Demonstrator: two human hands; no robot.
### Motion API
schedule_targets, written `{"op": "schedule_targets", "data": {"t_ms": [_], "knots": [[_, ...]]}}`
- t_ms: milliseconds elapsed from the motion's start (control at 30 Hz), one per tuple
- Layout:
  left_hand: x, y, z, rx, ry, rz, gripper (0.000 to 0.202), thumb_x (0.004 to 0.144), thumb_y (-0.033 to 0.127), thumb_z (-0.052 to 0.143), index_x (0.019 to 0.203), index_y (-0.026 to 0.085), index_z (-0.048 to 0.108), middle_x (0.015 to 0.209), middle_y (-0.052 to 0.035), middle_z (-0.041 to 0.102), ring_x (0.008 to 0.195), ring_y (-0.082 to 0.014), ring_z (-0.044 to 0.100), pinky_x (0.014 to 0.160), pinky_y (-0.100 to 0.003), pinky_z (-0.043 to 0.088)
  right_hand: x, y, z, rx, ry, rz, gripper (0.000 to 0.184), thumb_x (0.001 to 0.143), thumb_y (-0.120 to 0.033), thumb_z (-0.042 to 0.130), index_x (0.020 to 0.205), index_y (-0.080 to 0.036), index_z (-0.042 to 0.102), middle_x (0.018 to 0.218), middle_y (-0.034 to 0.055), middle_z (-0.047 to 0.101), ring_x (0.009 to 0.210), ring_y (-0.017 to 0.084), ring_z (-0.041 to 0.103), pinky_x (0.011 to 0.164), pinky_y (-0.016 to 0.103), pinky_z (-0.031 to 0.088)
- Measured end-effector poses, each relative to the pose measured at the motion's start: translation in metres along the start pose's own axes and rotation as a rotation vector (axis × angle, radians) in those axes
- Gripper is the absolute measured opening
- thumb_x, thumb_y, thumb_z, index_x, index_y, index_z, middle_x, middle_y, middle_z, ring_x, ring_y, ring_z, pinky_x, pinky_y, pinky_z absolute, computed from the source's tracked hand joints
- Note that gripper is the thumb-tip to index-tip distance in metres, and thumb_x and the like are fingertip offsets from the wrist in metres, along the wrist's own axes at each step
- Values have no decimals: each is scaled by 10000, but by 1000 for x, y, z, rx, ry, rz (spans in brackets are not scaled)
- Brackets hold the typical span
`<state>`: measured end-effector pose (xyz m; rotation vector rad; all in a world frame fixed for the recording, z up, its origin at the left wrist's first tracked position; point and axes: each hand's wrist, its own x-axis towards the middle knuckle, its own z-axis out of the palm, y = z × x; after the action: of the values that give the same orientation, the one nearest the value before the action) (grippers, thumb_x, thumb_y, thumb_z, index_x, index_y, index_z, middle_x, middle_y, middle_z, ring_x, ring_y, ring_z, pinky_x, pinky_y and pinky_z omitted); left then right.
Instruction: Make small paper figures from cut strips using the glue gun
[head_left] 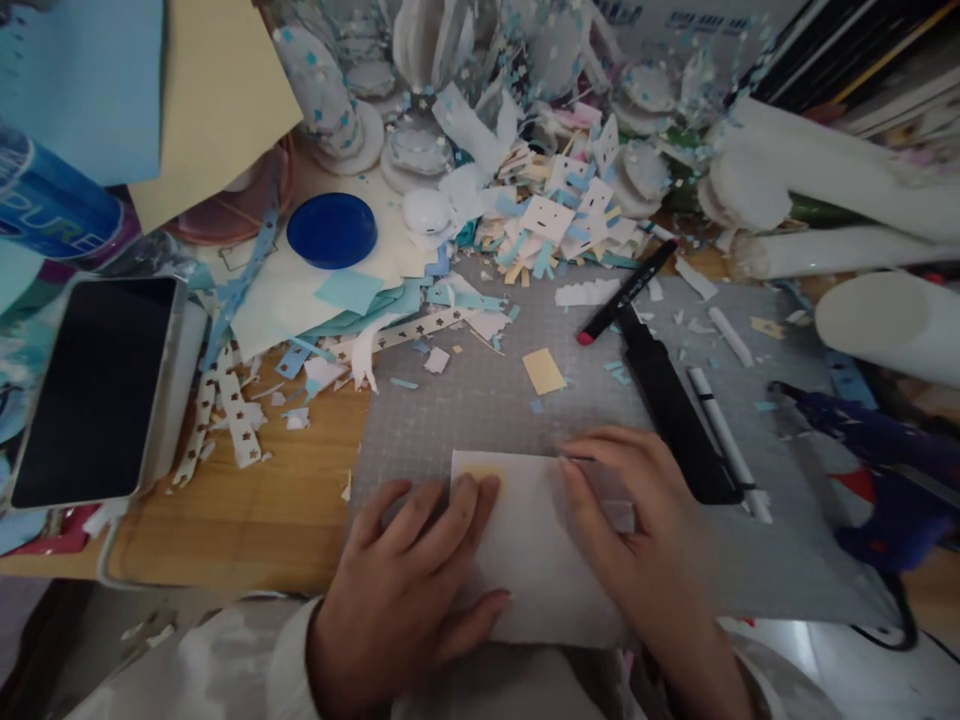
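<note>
A white sheet of paper (536, 560) lies at the near edge of the grey gridded cutting mat (480, 420). Spread over its left side is my left hand (420, 570), fingers flat and pressing it down. A faint yellow patch shows through the paper by those fingertips. At the sheet's upper right edge, the thumb and index finger of my right hand (637, 520) close in a pinch on the paper. Slight blur covers the back of that hand. Just beyond the sheet is a small cream paper rectangle (544, 371).
Right of my hands lie a black cutter-like tool (671, 410), a black marker (628, 292), a white pen (727, 440) and a blue glue gun (885, 460). A phone (94, 385) rests at left. Paper cut-outs with faces (547, 218) and a blue lid (331, 230) sit farther back.
</note>
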<state>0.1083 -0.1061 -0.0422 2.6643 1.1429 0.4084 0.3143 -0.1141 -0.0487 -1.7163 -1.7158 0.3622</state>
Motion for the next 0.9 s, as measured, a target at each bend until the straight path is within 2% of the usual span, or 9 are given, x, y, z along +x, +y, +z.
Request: {"op": "schedule_targets", "data": {"t_ms": [133,300,400,500,733,900], "knots": [[6,3,4,40,37,18,494,937,483,421,1225,131,614,1186,-25,694,1000,-212,547,920,-399,338,0,5,0,-65,-139,-39,128,891,-229,566,1012,-199,600,959,56,594,910,208,540,788,381,429],[11,6,6,62,55,64,471,933,429,437,1225,102,609,1242,-62,664,1081,-214,537,908,-372,362,6,0,4,-103,-218,-40,42,878,-236,584,879,-207,615,804,24,587,796,203,476,715,368,349],[10,9,8,57,71,42,473,944,424,410,1228,103,610,1227,-72,673,1045,-219,548,900,-386,353,9,-3,1,-165,-225,-92,76,880,-218,579,821,-219,627,822,26,593,821,208,469,733,374,319],[9,14,11,67,57,10,478,960,428,376,1276,136,583,1233,-78,670,1044,-232,545,915,-410,332,10,-3,-1,-212,-221,-139,81,890,-219,571,844,-228,638,893,24,620,863,211,483,778,389,308],[20,26,15,134,74,-67,524,985,430,305,1239,93,617,1118,-93,719,954,-239,554,881,-426,316,12,-1,3,-134,-230,-125,45,887,-191,595,896,-220,629,866,0,629,828,186,502,792,378,308],[22,28,21,109,103,-130,531,978,448,309,1228,105,627,1070,-87,723,935,-230,551,941,-435,278,12,-1,4,-97,-214,-113,47,898,-204,584,882,-224,623,863,-1,626,831,182,511,805,377,324]]}}
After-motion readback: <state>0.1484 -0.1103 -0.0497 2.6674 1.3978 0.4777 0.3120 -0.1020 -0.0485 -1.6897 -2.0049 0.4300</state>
